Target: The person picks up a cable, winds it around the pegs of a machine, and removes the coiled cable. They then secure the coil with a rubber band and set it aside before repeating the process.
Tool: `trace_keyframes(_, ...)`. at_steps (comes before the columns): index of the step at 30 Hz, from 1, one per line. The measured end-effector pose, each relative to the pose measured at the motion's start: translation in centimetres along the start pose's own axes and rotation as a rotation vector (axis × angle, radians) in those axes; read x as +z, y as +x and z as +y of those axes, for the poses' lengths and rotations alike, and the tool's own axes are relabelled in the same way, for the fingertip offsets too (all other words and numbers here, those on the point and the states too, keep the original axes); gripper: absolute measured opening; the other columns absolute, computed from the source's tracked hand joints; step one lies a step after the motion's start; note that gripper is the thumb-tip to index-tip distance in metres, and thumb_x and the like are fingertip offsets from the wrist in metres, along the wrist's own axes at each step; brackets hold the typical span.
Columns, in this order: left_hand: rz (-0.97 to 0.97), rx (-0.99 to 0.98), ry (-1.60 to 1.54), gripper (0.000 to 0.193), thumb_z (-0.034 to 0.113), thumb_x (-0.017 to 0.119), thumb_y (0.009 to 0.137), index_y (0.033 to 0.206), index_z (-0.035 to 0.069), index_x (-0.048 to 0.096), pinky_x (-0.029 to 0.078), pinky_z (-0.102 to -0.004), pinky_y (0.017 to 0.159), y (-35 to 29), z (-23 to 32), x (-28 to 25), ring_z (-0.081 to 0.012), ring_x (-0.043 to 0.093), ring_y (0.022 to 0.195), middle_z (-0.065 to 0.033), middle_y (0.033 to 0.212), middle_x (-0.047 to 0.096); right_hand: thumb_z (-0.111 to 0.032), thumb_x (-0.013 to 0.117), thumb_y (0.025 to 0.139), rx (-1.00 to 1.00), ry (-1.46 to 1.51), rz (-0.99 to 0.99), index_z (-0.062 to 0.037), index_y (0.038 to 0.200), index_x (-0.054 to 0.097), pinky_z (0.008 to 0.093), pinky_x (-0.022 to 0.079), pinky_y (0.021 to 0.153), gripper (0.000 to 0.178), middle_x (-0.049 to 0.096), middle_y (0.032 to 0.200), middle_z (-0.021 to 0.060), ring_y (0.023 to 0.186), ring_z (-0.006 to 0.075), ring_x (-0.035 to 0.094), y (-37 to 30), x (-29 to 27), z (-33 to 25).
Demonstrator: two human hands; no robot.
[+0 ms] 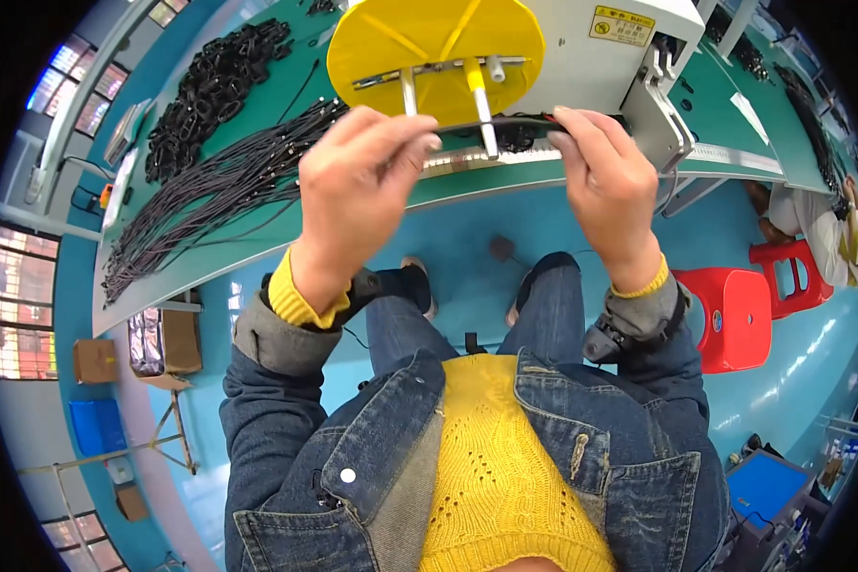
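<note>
A short span of thin black cable (524,120) runs between my two hands, just in front of the winding machine's yellow disc (419,38). My left hand (353,191) pinches it between thumb and forefinger beside the disc's metal pegs (487,129). On the other side my right hand (612,186) pinches the cable too, with a small reddish bit showing near the fingertips. The cable passes close to the pegs; whether it touches them I cannot tell. My fingers hide the cable ends.
The machine's white housing (582,71) stands on the green table (300,81). Long dark cables (229,172) lie left, with a pile of coiled black cables (214,91) behind. A metal bracket (660,114) sits right. Red stools (739,319) and another person (810,214) are at right.
</note>
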State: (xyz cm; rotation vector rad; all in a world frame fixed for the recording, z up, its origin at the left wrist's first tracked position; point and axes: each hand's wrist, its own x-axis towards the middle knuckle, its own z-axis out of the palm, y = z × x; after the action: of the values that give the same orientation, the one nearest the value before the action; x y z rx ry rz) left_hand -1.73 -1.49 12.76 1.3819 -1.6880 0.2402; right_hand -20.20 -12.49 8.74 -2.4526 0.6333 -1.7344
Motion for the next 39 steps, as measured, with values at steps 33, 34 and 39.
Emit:
trace_keyframes(33, 0.230, -0.070, 0.081, 0.014, 0.009, 0.064, 0.079, 0.092, 0.003, 0.066, 0.041, -0.0261, 0.050, 0.2, -6.5, 2.1, -0.0167, 0.050, 0.052, -0.0071, 0.064, 0.055, -0.013, 0.060, 0.079, 0.656, 0.222, -0.363, 0.0010, 0.079, 0.063, 0.0276, 0.044, 0.051, 0.015, 0.059, 0.059, 0.0096, 0.053, 0.0151, 0.057, -9.6, 3.3, 2.1)
trace_keyframes(34, 0.232, -0.070, 0.085, 0.014, 0.009, 0.064, 0.079, 0.092, 0.003, 0.066, 0.041, -0.0261, 0.050, 0.0, -6.3, 2.0, -0.0167, 0.050, 0.052, -0.0071, 0.064, 0.055, -0.013, 0.060, 0.080, 0.648, 0.244, -0.367, 0.0013, 0.079, 0.063, 0.0275, 0.044, 0.051, 0.015, 0.058, 0.058, 0.0091, 0.053, 0.0144, 0.057, -9.5, 3.4, 2.0)
trace_keyframes(39, 0.200, -0.014, 0.171, 0.019, 0.008, 0.062, 0.081, 0.099, 0.004, 0.064, 0.041, -0.0277, 0.049, -1.3, -5.0, 1.6, -0.0177, 0.048, 0.051, -0.0078, 0.064, 0.053, -0.013, 0.060, 0.080, 0.617, 0.227, -0.408, 0.0009, 0.079, 0.063, 0.0271, 0.044, 0.050, 0.015, 0.058, 0.058, 0.0082, 0.052, 0.0138, 0.056, -10.3, 3.3, 2.0)
